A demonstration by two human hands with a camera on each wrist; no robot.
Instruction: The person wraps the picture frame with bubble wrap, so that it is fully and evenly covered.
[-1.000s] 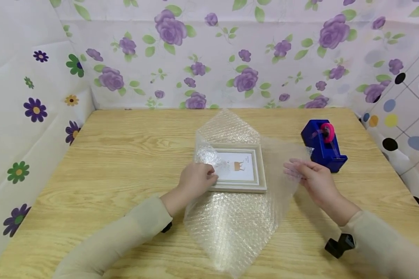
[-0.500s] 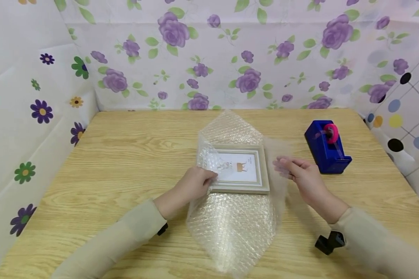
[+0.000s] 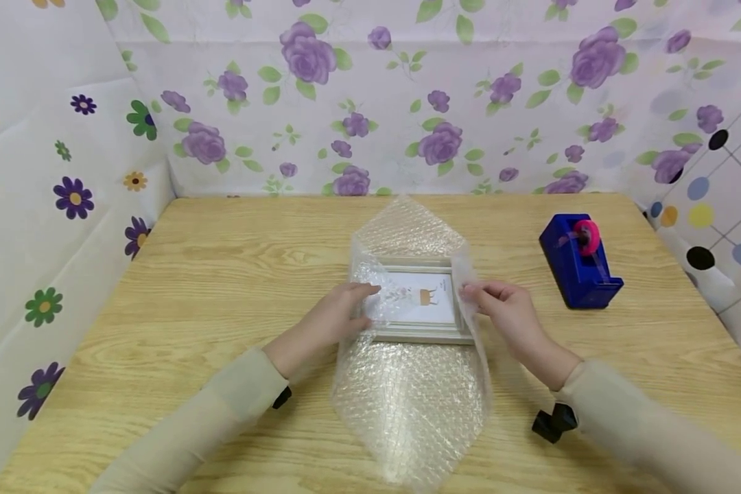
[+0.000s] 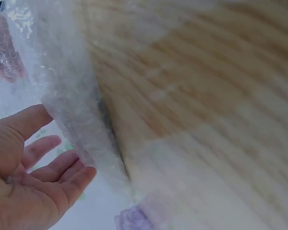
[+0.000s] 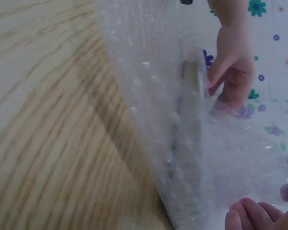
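A cream picture frame (image 3: 420, 302) with a small brown drawing lies face up on a diamond-laid sheet of bubble wrap (image 3: 414, 412). The sheet's left corner is folded over the frame's left side, and my left hand (image 3: 327, 315) rests there with spread, relaxed fingers. In the left wrist view, its fingertips touch the wrapped edge. My right hand (image 3: 512, 315) pinches the right corner of the sheet, folded over the frame's right edge. The right wrist view shows the frame's side through the film, with the right fingers (image 5: 249, 215) at the flap.
A blue tape dispenser (image 3: 577, 274) with a pink-cored roll (image 3: 586, 237) stands at the right on the wood-grain table (image 3: 241, 274). Flowered sheeting (image 3: 370, 103) hangs along the back, with patterned sheets at both sides.
My right hand has moved left, folding the right corner of the bubble wrap over the frame's edge. My left hand's fingers have spread on the left flap.
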